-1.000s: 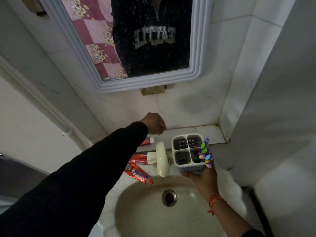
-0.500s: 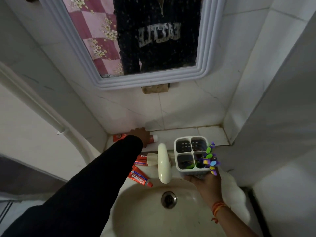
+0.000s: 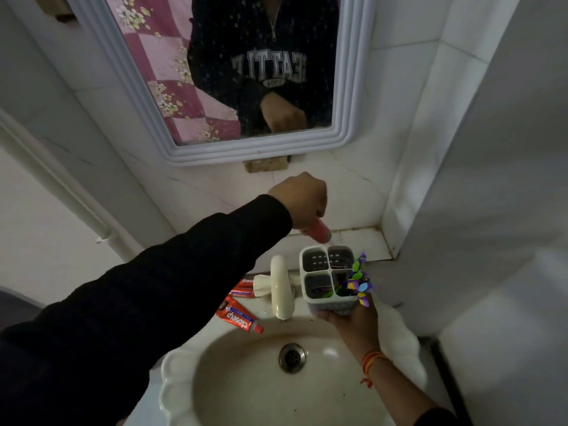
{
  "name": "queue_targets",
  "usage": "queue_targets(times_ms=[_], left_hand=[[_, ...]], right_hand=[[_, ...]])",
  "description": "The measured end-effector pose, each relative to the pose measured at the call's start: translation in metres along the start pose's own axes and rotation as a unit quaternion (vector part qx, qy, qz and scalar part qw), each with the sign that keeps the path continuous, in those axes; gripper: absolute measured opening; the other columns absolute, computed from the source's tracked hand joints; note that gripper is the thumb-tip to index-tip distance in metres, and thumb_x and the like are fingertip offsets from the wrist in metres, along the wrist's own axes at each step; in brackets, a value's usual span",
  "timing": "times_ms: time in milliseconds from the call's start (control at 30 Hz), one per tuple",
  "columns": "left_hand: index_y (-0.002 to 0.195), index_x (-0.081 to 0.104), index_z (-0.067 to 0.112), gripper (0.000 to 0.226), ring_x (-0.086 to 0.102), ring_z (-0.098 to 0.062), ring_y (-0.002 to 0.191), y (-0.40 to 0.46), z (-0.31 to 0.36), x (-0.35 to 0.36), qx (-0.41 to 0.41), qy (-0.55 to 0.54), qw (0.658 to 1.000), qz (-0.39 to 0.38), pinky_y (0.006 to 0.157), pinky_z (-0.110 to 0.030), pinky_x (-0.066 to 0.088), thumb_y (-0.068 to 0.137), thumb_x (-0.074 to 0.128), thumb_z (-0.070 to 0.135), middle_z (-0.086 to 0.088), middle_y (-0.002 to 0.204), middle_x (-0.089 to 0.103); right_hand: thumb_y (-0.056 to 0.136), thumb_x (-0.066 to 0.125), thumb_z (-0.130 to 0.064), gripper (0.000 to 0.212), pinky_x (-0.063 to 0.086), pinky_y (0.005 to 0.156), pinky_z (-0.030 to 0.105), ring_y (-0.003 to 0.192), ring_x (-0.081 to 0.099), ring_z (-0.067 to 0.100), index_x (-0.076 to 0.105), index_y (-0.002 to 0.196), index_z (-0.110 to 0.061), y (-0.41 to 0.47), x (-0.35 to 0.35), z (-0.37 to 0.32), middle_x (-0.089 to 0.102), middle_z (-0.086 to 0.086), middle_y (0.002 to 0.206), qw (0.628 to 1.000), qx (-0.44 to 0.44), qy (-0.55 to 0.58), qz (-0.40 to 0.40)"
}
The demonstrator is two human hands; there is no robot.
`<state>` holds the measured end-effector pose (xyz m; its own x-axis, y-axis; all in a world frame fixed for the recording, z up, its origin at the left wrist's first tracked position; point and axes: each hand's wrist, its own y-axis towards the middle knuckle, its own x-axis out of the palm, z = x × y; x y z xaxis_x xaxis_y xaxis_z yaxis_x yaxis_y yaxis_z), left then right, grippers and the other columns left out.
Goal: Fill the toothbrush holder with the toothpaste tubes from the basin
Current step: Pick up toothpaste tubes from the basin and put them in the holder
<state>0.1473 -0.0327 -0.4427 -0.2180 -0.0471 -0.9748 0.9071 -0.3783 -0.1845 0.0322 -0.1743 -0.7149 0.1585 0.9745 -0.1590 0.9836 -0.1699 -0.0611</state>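
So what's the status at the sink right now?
Left hand grips a toothpaste tube above the holder. Right hand holds the holder. Other tubes wait beside the tap. Nothing blocking.

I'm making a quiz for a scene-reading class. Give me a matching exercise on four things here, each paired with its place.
1. toothbrush holder
2. toothpaste tube in left hand
3. tap
4. toothpaste tube with legible logo

A. lying on the basin rim, left of the tap
B. above the holder's back compartments
C. held in the right hand
D. between the lying tubes and the holder

Pairs: 1-C, 2-B, 3-D, 4-A
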Motion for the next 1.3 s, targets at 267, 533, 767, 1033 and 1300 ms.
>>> queue_targets(times_ms=[267,533,767,1033,1300], left_hand=[[0.108,0.071,0.015,0.034,0.067,-0.025,0.087,0.010,0.039,0.043,0.053,-0.004,0.999,0.012,0.066,-0.029,0.048,0.077,0.082,0.022,-0.007,0.105,0.065],[0.119,0.073,0.016,0.033,0.068,-0.033,0.098,0.022,0.032,0.078,0.059,-0.024,0.998,-0.005,0.079,-0.035,0.055,0.087,0.062,0.012,-0.015,0.114,0.068],[0.109,0.077,0.015,0.031,0.069,-0.034,0.088,0.023,0.038,0.091,0.064,0.015,0.998,0.009,0.070,-0.034,0.054,0.088,0.057,0.004,-0.015,0.104,0.069],[0.117,0.074,0.019,0.038,0.068,-0.022,0.101,0.023,0.020,0.073,0.033,-0.064,0.996,-0.056,0.086,-0.034,0.057,0.080,0.078,0.019,-0.005,0.112,0.073],[0.113,0.077,0.015,0.027,0.068,-0.020,0.110,0.012,-0.106,0.076,-0.171,-0.149,0.974,-0.002,0.101,-0.031,0.053,0.088,0.069,0.021,-0.003,0.120,0.073]], right_hand=[[0.044,0.096,-0.043,0.109,0.048,0.092,0.002,0.115,0.063,-0.013,0.058,0.139,-0.006,-0.001,0.000,-0.003,0.072,-0.002,0.125,1.000,0.007,0.002,0.003],[0.051,0.101,-0.007,0.096,0.048,0.086,-0.001,0.107,0.062,-0.021,0.058,0.137,-0.007,0.000,0.000,0.004,0.071,-0.007,0.121,1.000,0.021,-0.003,0.015],[0.050,0.103,-0.009,0.090,0.044,0.082,-0.006,0.103,0.061,-0.025,0.062,0.130,-0.002,0.000,0.004,0.004,0.070,-0.008,0.112,1.000,0.014,-0.001,0.014],[0.047,0.101,-0.034,0.094,0.042,0.085,-0.006,0.105,0.057,-0.028,0.067,0.129,-0.005,0.002,0.001,0.009,0.075,0.003,0.118,1.000,-0.002,-0.017,-0.002],[0.042,0.104,-0.032,0.095,0.040,0.083,-0.009,0.113,0.068,0.011,0.069,0.126,-0.004,0.004,0.001,0.003,0.076,0.005,0.116,0.999,-0.004,-0.048,-0.001]])
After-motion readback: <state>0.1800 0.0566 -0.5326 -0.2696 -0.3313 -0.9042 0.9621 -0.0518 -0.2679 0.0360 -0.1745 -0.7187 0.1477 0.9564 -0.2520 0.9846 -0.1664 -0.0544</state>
